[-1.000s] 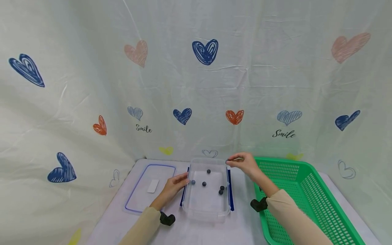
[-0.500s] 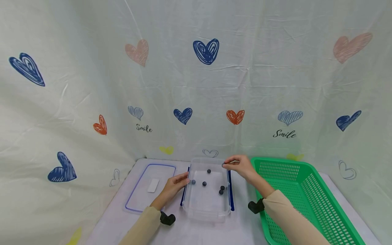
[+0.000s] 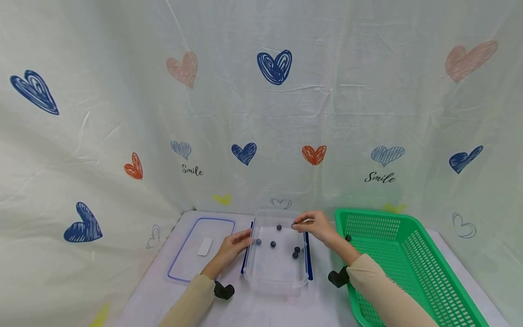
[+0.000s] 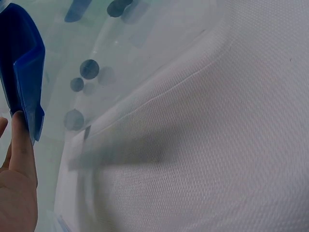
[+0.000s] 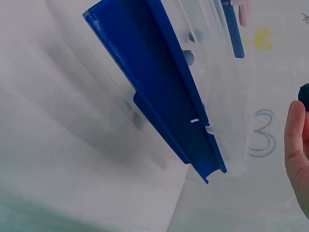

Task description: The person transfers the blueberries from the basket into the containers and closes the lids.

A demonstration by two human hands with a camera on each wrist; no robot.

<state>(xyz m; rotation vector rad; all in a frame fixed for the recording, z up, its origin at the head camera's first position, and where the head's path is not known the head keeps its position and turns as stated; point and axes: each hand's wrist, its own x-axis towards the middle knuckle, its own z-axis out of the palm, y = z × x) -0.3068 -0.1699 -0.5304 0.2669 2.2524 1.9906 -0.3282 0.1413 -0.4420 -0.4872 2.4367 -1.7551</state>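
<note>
A clear plastic container (image 3: 275,270) with blue side clips stands on the table, with several small dark blueberries (image 3: 273,244) inside. My left hand (image 3: 232,249) rests against its left side with fingers nearly straight; in the left wrist view one finger touches the blue clip (image 4: 29,67). Over the container's back right corner, my right hand (image 3: 316,225) pinches a blueberry (image 5: 304,95) between thumb and fingertips. Another blueberry (image 3: 348,238) lies at the left side of the green basket (image 3: 445,277), partly by my right forearm.
A clear lid (image 3: 185,259) with a blue seal and a white label (image 3: 204,246) lies flat left of the container. The basket stands close on the right, under my right forearm. A curtain (image 3: 278,122) printed with hearts hangs behind the table.
My right hand has moved left and slightly down, carrying the blueberry from beside the container's back right corner to over its inside. The left hand has stayed in place.
</note>
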